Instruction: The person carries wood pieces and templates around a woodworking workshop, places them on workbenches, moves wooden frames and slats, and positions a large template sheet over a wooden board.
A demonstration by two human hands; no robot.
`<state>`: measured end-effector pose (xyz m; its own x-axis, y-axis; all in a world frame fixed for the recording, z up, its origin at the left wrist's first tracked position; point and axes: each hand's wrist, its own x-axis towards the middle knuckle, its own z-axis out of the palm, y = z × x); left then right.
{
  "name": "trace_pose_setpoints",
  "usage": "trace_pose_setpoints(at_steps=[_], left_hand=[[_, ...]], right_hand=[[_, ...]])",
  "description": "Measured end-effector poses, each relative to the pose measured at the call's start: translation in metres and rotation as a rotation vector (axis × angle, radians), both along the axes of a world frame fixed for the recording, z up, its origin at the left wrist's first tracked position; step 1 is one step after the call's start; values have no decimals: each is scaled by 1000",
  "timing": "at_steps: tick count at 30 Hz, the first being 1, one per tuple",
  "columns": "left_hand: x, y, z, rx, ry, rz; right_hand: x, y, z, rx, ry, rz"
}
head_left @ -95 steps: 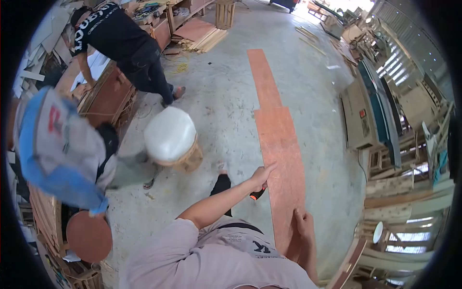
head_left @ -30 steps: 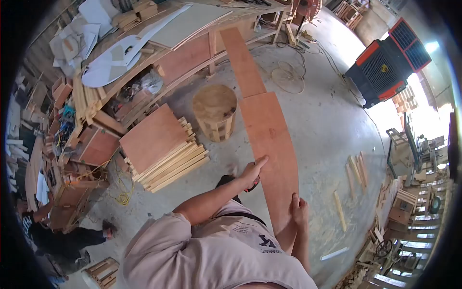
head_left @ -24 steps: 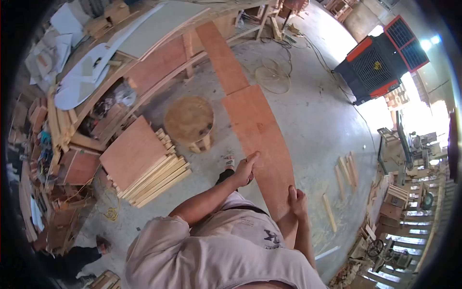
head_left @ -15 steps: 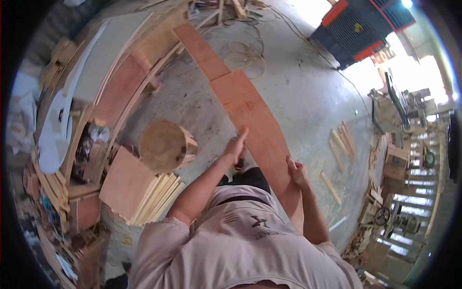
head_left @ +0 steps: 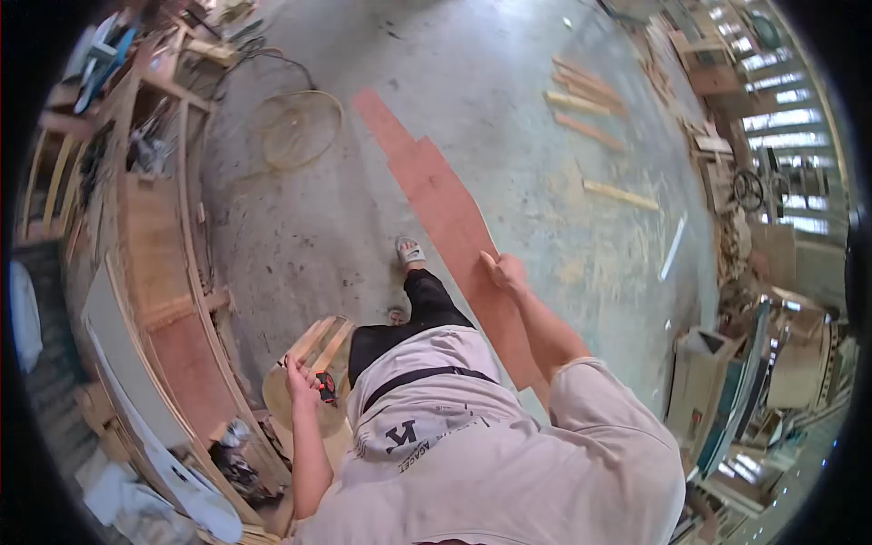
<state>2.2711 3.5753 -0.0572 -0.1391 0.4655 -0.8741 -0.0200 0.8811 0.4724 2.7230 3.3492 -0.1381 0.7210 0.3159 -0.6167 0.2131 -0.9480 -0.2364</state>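
Right fingers: I am watching the right hand pinching the long edge of a reddish board, the thumb lying on the upper face while the other fingers are going out of sight beneath.
Left fingers: The left hand is curling in on a black-and-orange tape measure; I cannot tell exactly how the fingertips are pressing.
Board: It is slanting across my view above the floor, its far end narrowing at 1 step and pointing to the upper left, its near end passing out of sight by the right sleeve.
Stool: A round wooden stool is standing below the left hand and forearm.
Foot: 1 sandalled foot is showing just left of the board.
Hose: A loose yellowish coil is lying left of the board's far end.
Strips: Several wood strips are lying to the right, with 1 pale yellow strip nearer and 1 white strip beyond it.
Surface: Along my left, a long wooden surface is carrying a grey sheet.
Right edge: A handwheel is showing among timber and machinery.
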Motion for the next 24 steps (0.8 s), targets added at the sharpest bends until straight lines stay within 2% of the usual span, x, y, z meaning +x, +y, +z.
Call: trace_pose_setpoints(at_steps=[3, 7, 9, 11, 12, 14, 15, 16, 18, 20, 22, 24], left_hand=[[37, 27, -20, -48, 1, -126], [109, 42, -3, -21, -49, -294], [133, 48, 4, -8, -67, -536], [157, 43, 8, -11, -77, -649], [161, 34, 9, -13, -73, -738], [175, -8, -24, 55, 141, -1032], [188, -36, -31, -16, 199, -1120], [210, -65, -24, -72, 109, -1197], [225, -112, -49, -246, -44, -1194], [237, -152, -53, -411, -88, -1258], [238, -175, -50, -465, -67, -1311], [244, -181, -44, -628, -228, -1052]], right_hand=[[12, -3, -30, -2, 3, -138], [9, -3, -45, 48, 141, -212], [2, -1, -42, 73, 206, -246], [6, 10, -44, 71, 209, -278], [2, 15, -48, 72, 221, -274], [-9, 21, -62, 84, 257, -229], [-11, 21, -69, 85, 269, -226], [-10, 20, -77, 66, 279, -243], [-9, 9, -104, 47, 300, -256], [-8, -13, -143, 217, 322, -506], [-1, 0, -106, 164, 392, -517], [3, 6, -85, 117, 450, -539]])
